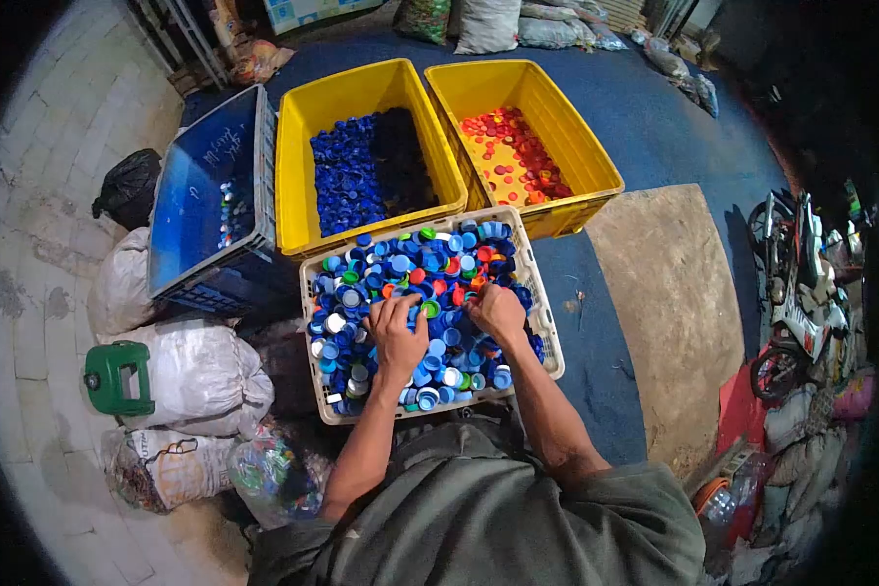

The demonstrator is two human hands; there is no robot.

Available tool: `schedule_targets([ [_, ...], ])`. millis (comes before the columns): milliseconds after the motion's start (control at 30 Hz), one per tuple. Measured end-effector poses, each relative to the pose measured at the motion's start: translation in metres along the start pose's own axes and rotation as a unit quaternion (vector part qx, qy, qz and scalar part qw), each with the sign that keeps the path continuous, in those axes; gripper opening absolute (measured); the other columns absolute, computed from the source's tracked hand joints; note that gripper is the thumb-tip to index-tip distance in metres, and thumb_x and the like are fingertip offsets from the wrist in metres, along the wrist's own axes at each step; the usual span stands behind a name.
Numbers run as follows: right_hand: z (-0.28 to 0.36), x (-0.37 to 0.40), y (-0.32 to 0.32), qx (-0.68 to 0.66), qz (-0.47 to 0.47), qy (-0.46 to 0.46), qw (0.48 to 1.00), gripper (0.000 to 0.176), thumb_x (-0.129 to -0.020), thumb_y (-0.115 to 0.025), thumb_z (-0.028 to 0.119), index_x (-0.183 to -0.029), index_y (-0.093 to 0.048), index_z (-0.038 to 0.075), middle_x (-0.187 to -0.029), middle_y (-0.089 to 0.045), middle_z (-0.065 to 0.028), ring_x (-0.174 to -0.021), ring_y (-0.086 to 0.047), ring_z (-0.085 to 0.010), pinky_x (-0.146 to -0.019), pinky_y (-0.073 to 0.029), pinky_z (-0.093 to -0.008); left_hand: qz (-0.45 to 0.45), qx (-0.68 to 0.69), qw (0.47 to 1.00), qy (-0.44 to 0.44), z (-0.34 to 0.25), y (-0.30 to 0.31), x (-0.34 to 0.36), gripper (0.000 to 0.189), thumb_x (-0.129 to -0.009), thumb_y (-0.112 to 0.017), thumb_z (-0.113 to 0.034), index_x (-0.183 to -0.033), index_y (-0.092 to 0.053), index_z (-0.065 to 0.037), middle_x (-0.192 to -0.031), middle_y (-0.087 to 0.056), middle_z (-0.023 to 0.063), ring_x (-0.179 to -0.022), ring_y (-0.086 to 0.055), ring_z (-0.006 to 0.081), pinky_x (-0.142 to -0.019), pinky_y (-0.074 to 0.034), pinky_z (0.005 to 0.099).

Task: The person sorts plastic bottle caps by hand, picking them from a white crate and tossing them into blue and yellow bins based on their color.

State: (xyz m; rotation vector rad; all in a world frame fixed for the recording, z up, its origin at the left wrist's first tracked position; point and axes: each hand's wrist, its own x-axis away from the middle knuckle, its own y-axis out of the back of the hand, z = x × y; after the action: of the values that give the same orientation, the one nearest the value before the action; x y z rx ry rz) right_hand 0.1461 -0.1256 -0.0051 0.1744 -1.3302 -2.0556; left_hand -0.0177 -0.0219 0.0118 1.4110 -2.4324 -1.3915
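Observation:
A cream crate point(549, 332) full of loose bottle caps point(435, 369), mostly blue with some white, green, red and orange, sits in front of me. My left hand point(397, 337) is over the middle of the caps, its fingers curled down among them. Beside its thumb lies a green bottle cap point(430, 309). To the right, my right hand point(499, 313) is closed, knuckles up, close to several red and orange caps. Whatever either hand's fingertips grip is hidden from view.
Beyond the crate stand a blue bin point(181, 239) with a few caps, a yellow bin point(293, 186) of blue and black caps, and another yellow bin point(586, 156) of red caps. White sacks point(190, 366) and a green jerrycan-like container point(117, 379) are at left; a motorcycle point(791, 303) is at right.

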Motion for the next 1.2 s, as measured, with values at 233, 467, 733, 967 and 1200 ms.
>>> schedule_targets([
  [233,-0.004,0.008,0.024,-0.13,0.008,0.032,0.991,0.038,-0.076,-0.073,0.028,-0.102,-0.064,0.002,-0.094,-0.069,-0.0205,-0.09,-0.067,-0.0347,-0.08,-0.052,-0.0459,0.043,-0.038,0.998,-0.018,-0.015,-0.015,-0.014,0.034,-0.076,-0.072,-0.015,-0.109,-0.065,-0.012,-0.104,-0.063,0.0035,-0.103,-0.052,0.0261,-0.09,-0.035,0.0421],
  [467,-0.057,0.039,0.073,-0.64,0.11,-0.098,0.754,0.028,-0.086,-0.063,0.013,-0.111,-0.056,0.002,-0.096,-0.062,-0.0067,-0.088,-0.063,-0.0196,-0.077,-0.051,-0.0333,0.215,-0.059,0.97,-0.099,-0.024,-0.039,-0.044,0.048,-0.072,-0.066,-0.01,-0.12,-0.061,-0.009,-0.119,-0.061,0.0045,-0.109,-0.047,0.0275,-0.095,-0.033,0.0448],
  [733,-0.079,0.041,0.049,-0.755,0.162,-0.137,0.621,0.025,-0.086,-0.058,0.015,-0.109,-0.056,0.006,-0.097,-0.06,-0.0075,-0.089,-0.06,-0.0191,-0.077,-0.051,-0.0369,0.357,-0.092,0.927,-0.064,-0.024,-0.054,-0.061,0.047,-0.072,-0.076,-0.018,-0.118,-0.067,-0.019,-0.116,-0.067,0.0017,-0.111,-0.05,0.0241,-0.096,-0.027,0.0454],
  [967,-0.056,0.02,0.058,-0.758,0.199,-0.13,0.608,0.022,-0.09,-0.053,0.013,-0.11,-0.056,0.005,-0.098,-0.061,-0.0073,-0.088,-0.062,-0.0189,-0.077,-0.053,-0.0356,0.301,-0.063,0.948,-0.085,-0.025,-0.056,-0.057,0.04,-0.072,-0.078,-0.023,-0.11,-0.07,-0.016,-0.11,-0.068,0.0023,-0.108,-0.052,0.0241,-0.096,-0.028,0.0429],
  [1200,-0.059,-0.023,0.017,-0.466,0.124,0.018,0.876,0.022,-0.087,-0.05,0.009,-0.103,-0.062,0.0,-0.095,-0.066,-0.0147,-0.091,-0.065,-0.027,-0.082,-0.053,-0.04,0.124,0.424,0.881,0.167,-0.009,-0.049,-0.047,0.034,-0.08,-0.072,-0.013,-0.112,-0.063,-0.003,-0.101,-0.057,0.0062,-0.09,-0.059,0.0155,-0.079,-0.049,0.0286],
])
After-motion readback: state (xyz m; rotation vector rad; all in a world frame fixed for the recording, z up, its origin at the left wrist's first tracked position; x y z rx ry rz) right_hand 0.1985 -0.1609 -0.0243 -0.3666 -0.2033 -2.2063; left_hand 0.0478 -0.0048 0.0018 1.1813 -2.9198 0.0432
